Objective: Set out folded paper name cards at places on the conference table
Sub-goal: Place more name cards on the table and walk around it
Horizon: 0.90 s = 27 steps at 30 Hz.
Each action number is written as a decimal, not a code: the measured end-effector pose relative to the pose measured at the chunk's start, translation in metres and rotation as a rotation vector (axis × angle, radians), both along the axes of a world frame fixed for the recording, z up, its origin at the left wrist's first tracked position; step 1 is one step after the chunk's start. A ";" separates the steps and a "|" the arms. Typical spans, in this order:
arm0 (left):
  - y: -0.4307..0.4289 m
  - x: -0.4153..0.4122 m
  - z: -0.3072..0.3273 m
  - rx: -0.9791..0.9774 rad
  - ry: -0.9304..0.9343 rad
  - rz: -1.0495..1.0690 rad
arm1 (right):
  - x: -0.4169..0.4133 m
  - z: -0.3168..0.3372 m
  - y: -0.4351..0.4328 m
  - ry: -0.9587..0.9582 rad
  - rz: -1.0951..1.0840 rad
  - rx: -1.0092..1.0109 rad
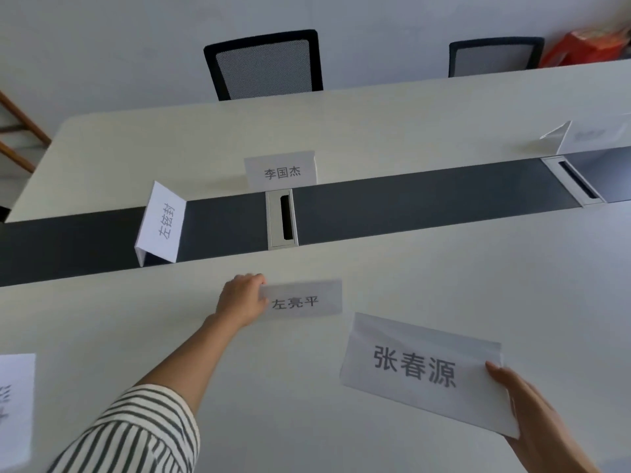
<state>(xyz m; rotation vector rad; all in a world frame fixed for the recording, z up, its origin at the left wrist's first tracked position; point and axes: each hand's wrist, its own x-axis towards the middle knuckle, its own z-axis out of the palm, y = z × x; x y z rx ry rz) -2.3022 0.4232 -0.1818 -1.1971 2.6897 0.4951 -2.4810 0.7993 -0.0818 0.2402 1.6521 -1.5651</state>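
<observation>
Left hand (243,299): it reaches far out and its grip pinches the left end of a small white folded paper card with dark letters (302,299), which is down on the white counter (444,268) or just above it; I cannot tell which.
Right hand (532,414): its grip is closed on the right end of a big white folded paper card with large dark letters (420,370), held up in the air, close to the person.
Step now: I think the small card is being put at its place on the near side.
How to do it well: stand the card like a little tent, both bottom edges flat, letters facing the seat. Let go softly so it does not tip.
Cards already out: a white tent card turned sideways (160,223) stands on the dark grey strip (409,196); another white card (280,172) stands just past the strip; a third (594,136) is far right.
Edges: the grey cable slot (282,218) is beyond the small card. Keep the card off it.
Open room: lots of bare counter lies to the right for the big card. A white paper sheet (15,407) lies at the near left, well away.
</observation>
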 end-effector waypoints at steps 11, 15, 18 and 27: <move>-0.008 -0.058 -0.021 -0.265 -0.010 -0.169 | 0.001 0.001 -0.005 0.030 -0.047 0.046; -0.035 -0.071 -0.019 -0.256 -0.070 -0.130 | -0.001 -0.003 -0.003 0.024 -0.043 0.072; -0.040 -0.075 -0.019 -0.266 -0.077 -0.136 | -0.003 -0.007 0.000 0.025 -0.068 0.086; -0.041 -0.074 -0.021 -0.267 -0.110 -0.136 | -0.006 -0.006 0.008 0.015 -0.081 0.063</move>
